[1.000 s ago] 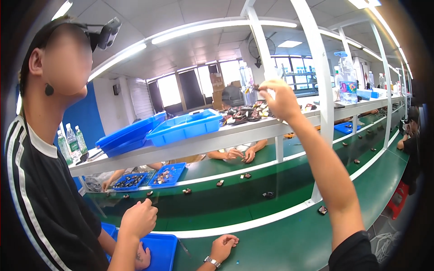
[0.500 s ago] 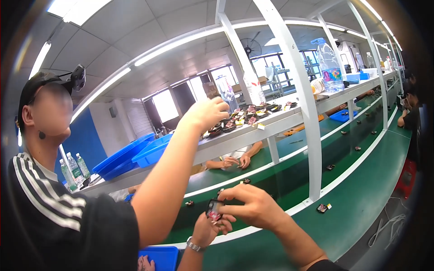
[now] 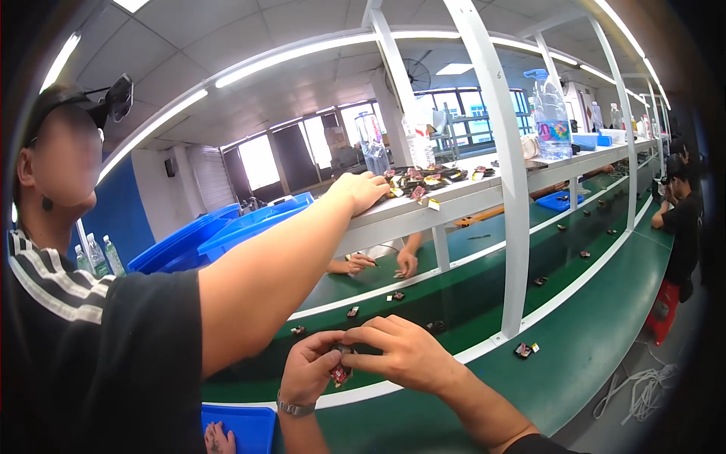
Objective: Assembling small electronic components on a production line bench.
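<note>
Above the near edge of the green bench, my left hand (image 3: 304, 369), with a metal watch at its wrist, pinches a small black part with red pieces (image 3: 342, 373). My right hand (image 3: 408, 352) comes in from the right, its thumb and fingers closed on the same part's upper edge. The fingers cover much of the part, so its exact kind does not show. A similar small black and red part (image 3: 523, 350) lies on the green surface to the right of my hands.
A co-worker's arm (image 3: 280, 257) crosses at left, its hand on a shelf pile of black and red parts (image 3: 427, 181). White posts (image 3: 505, 197) rise from the bench. Blue trays (image 3: 257, 223) sit at left; another blue tray (image 3: 257, 424) lies low. Across the belt, another person's hands (image 3: 359, 263) work.
My left hand has moved up and left, and the part is now held lower between both hands. The co-worker's hand has come down onto the pile. Parts on the belt have shifted.
</note>
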Available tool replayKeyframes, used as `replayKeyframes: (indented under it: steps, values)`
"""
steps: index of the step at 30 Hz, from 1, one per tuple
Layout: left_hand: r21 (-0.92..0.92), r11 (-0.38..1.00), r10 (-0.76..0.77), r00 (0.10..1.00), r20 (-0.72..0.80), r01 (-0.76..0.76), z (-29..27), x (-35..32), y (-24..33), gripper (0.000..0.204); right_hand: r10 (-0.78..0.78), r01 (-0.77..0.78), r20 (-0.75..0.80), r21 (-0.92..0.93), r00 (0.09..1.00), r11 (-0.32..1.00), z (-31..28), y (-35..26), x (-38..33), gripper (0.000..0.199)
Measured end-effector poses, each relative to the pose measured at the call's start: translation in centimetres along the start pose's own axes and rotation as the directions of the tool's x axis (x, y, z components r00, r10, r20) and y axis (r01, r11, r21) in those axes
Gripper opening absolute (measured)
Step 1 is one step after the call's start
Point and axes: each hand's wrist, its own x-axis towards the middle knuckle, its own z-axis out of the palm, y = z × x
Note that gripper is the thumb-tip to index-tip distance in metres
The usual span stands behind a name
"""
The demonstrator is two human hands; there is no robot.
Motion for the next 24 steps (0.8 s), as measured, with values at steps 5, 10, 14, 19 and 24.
replayKeyframes:
  steps: [5, 10, 14, 19, 24]
  values:
    - [0.227, 0.974, 0.073, 0.978, -0.196, -0.027, 0.0, -0.6, 1.1, 0.028, 0.197, -0.161, -0.232, 0.168, 0.952, 0.973, -1.0, 2.0, 0.2, 0.032]
    - [0.404, 0.913, 0.195, 0.93, -0.31, -0.057, 1.2, -1.1, 2.3, 0.023, 0.354, -0.378, -0.456, 0.04, 0.817, 0.925, -5.0, 10.0, 3.8, 0.014]
    - [0.415, 0.909, 0.185, 0.937, -0.297, -0.048, 1.3, -0.6, 2.1, 0.021, 0.535, -0.552, -0.189, -0.051, 0.824, 0.832, -8.2, 16.3, 9.7, 0.024]
    - [0.486, 0.874, 0.173, 0.944, -0.28, -0.016, 1.5, -0.8, 2.4, 0.02, 0.62, -0.583, 0.209, -0.215, 0.756, 0.784, -6.7, 21.1, 14.1, 0.039]
    - [0.538, 0.841, 0.207, 0.949, -0.238, -0.049, 1.8, -0.5, 2.2, 0.021, 0.694, -0.558, 0.459, -0.413, 0.555, 0.72, -6.1, 22.8, 16.1, 0.051]
